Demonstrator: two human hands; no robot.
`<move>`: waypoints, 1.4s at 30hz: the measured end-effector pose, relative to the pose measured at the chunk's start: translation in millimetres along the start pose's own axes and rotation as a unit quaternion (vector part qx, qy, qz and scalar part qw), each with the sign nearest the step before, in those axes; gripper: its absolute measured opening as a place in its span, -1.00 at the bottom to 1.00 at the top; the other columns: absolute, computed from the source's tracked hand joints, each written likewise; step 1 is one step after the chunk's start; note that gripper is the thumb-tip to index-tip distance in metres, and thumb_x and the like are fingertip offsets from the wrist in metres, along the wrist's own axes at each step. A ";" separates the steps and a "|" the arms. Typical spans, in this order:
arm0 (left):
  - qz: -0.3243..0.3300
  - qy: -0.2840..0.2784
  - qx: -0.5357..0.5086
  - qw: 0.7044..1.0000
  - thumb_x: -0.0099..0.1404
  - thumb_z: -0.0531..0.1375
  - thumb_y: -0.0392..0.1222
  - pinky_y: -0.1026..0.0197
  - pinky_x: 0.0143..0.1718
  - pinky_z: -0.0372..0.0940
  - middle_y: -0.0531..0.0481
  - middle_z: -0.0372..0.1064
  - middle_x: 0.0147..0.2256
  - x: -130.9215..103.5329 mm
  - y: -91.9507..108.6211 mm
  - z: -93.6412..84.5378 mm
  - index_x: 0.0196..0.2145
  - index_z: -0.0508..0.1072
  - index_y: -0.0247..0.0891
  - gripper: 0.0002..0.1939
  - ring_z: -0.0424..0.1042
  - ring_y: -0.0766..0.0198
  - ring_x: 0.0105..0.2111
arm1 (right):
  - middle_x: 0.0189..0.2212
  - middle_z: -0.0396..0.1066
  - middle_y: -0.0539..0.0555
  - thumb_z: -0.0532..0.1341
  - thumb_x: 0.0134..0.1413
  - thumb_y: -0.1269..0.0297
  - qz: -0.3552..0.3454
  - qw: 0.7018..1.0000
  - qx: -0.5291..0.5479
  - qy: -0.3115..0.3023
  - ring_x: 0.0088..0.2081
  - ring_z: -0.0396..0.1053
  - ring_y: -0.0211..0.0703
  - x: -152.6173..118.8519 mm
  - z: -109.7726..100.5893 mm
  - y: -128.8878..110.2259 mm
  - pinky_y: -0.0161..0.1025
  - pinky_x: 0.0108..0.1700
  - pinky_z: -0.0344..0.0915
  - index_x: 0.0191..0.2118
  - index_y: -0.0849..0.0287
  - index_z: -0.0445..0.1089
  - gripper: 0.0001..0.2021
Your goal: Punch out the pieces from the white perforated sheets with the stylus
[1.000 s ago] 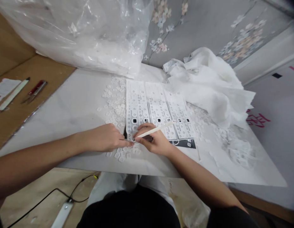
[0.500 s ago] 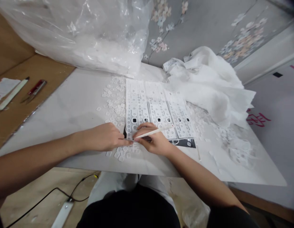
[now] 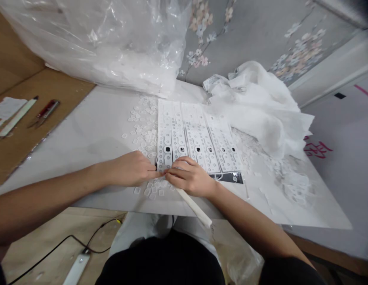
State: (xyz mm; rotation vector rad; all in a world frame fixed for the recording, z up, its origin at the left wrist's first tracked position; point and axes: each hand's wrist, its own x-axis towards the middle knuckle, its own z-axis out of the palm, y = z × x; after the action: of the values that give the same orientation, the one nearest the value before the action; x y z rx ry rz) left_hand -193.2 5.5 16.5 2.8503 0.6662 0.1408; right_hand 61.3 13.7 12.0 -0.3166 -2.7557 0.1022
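Observation:
My left hand point(image 3: 133, 169) rests at the lower left corner of a printed white sheet point(image 3: 195, 130), forefinger stretched toward its edge and the other fingers curled under. Whether it pinches a small piece is hidden. My right hand point(image 3: 191, 176) is closed over the same corner, its fingertips meeting the left forefinger. From beneath it a flat white stick point(image 3: 195, 208) slants down past the table edge; the stick's other end is covered by the hand. The sheet has rows of grey circles and small black squares. Small clear plastic pieces point(image 3: 154, 189) lie below the hands.
A big clear plastic bag point(image 3: 112, 43) stands at the back; crumpled white sheeting point(image 3: 258, 107) is piled at the right. More clear pieces point(image 3: 143, 118) are scattered left of the sheet. Cardboard point(image 3: 53, 89) on the left carries a red-handled tool point(image 3: 47, 111) and a pale green stick point(image 3: 19, 116).
In my right hand the white stick has swung from pointing up and right to pointing down and right. The left hand stays nearly in place.

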 end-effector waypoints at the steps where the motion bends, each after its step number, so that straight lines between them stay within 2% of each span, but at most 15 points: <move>1: 0.001 -0.007 0.006 1.000 0.29 0.00 -0.38 0.23 -0.49 0.02 0.06 0.38 -0.49 0.1 0.4 -0.8 -0.06 0.47 -0.13 -0.63 0.28 0.28 -0.51 | -0.20 0.51 0.06 0.05 0.32 0.42 0.001 1.000 -0.003 0.001 -0.10 0.36 -0.14 0.0 0.8 -0.5 -0.07 0.03 0.27 -0.17 0.09 0.40 -0.81; 4: 0.009 -0.040 0.035 0.999 0.24 0.03 -0.43 0.22 -0.50 -0.01 0.05 0.41 -0.47 2.1 3.2 -4.6 -0.06 0.47 -0.17 -0.61 0.30 0.27 -0.50 | -0.19 0.50 0.08 0.05 0.31 0.43 0.004 1.000 -0.011 0.006 -0.11 0.34 -0.12 -0.4 3.0 -2.4 -0.08 0.00 0.27 -0.16 0.11 0.40 -0.81; 8: -0.002 -0.067 0.044 0.997 0.17 0.07 -0.46 0.21 -0.52 -0.03 0.05 0.42 -0.48 6.2 7.3 -7.9 -0.15 0.50 -0.21 -0.64 0.33 0.27 -0.51 | -0.16 0.50 0.13 0.04 0.32 0.41 0.035 0.999 0.007 0.017 -0.10 0.33 -0.07 -1.5 7.1 -4.8 -0.05 -0.03 0.27 -0.08 0.12 0.39 -0.79; 11: -0.015 -0.053 0.040 0.998 0.13 0.10 -0.47 0.22 -0.53 -0.05 0.07 0.43 -0.49 6.9 6.8 -5.9 -0.08 0.49 -0.17 -0.57 0.35 0.26 -0.52 | -0.14 0.50 0.15 0.05 0.30 0.39 0.088 0.995 0.018 0.043 -0.09 0.33 -0.03 -2.2 11.4 -2.3 -0.03 -0.05 0.29 -0.07 0.13 0.40 -0.79; 13: -0.014 -0.033 0.030 0.999 0.12 0.09 -0.49 0.23 -0.53 -0.05 0.07 0.43 -0.50 6.0 5.0 -3.8 -0.01 0.46 -0.16 -0.50 0.35 0.27 -0.54 | -0.18 0.52 0.12 0.07 0.29 0.39 0.127 0.987 0.051 0.080 -0.08 0.35 -0.03 -2.5 12.7 2.4 -0.04 -0.04 0.31 -0.11 0.12 0.41 -0.81; 17: -0.013 -0.036 0.018 0.999 0.13 0.04 -0.49 0.24 -0.52 -0.04 0.06 0.44 -0.50 4.1 2.7 -2.7 0.07 0.42 -0.14 -0.42 0.32 0.28 -0.55 | -0.24 0.52 0.08 0.14 0.27 0.28 0.238 0.942 0.191 0.138 -0.12 0.42 -0.09 -6.6 6.2 12.0 -0.09 -0.05 0.38 -0.18 0.11 0.44 -0.87; 21: -0.025 -0.036 0.028 0.999 0.16 0.02 -0.48 0.25 -0.51 0.00 0.10 0.43 -0.49 5.3 6.3 -1.2 0.21 0.27 -0.01 -0.31 0.32 0.30 -0.55 | -0.21 0.53 0.11 0.19 0.23 0.19 0.301 0.901 0.286 0.127 -0.04 0.45 -0.06 -21.5 -3.7 11.4 -0.05 0.00 0.39 -0.23 0.13 0.47 -0.84; 26: -0.035 -0.014 0.052 0.998 0.16 0.04 -0.49 0.25 -0.52 0.03 0.15 0.39 -0.53 10.7 14.0 7.8 0.28 0.13 0.06 -0.22 0.28 0.31 -0.60 | -0.18 0.54 0.14 0.22 0.21 0.24 0.311 0.894 0.293 0.135 0.07 0.39 -0.01 -37.0 -4.1 4.8 0.01 0.01 0.40 -0.23 0.13 0.48 -0.88; 30: -0.052 -0.044 0.099 0.993 0.14 0.02 -0.52 0.23 -0.56 -0.03 0.12 0.42 -0.52 14.7 18.8 10.7 0.31 0.07 0.04 -0.17 0.31 0.27 -0.61 | -0.22 0.55 0.14 0.22 0.20 0.27 0.303 0.895 0.298 0.136 0.06 0.39 0.00 -39.1 -3.8 4.7 0.02 -0.01 0.42 -0.26 0.13 0.48 -0.90; 37: -0.071 -0.052 0.044 0.995 0.19 0.01 -0.51 0.27 -0.48 0.01 0.08 0.44 -0.48 15.9 19.2 9.9 0.27 0.17 0.02 -0.27 0.32 0.29 -0.59 | -0.23 0.55 0.13 0.22 0.20 0.29 0.291 0.902 0.290 0.130 0.06 0.39 0.01 -40.7 -4.4 6.4 0.05 0.02 0.40 -0.26 0.12 0.48 -0.90; 42: -0.062 -0.065 0.074 0.993 0.16 0.00 -0.51 0.25 -0.52 -0.04 0.09 0.42 -0.49 16.8 19.2 8.7 0.26 0.17 -0.02 -0.26 0.31 0.29 -0.58 | -0.21 0.55 0.11 0.20 0.21 0.35 0.260 0.926 0.246 0.117 0.06 0.37 -0.01 -43.5 -2.7 7.5 0.03 0.03 0.39 -0.22 0.12 0.48 -0.90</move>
State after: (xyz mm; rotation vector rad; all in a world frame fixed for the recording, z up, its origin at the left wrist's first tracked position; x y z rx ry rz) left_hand -168.8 -5.4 13.1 2.9135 0.8572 -0.1173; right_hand 103.4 11.0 -1.4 -0.8415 -2.2425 0.8173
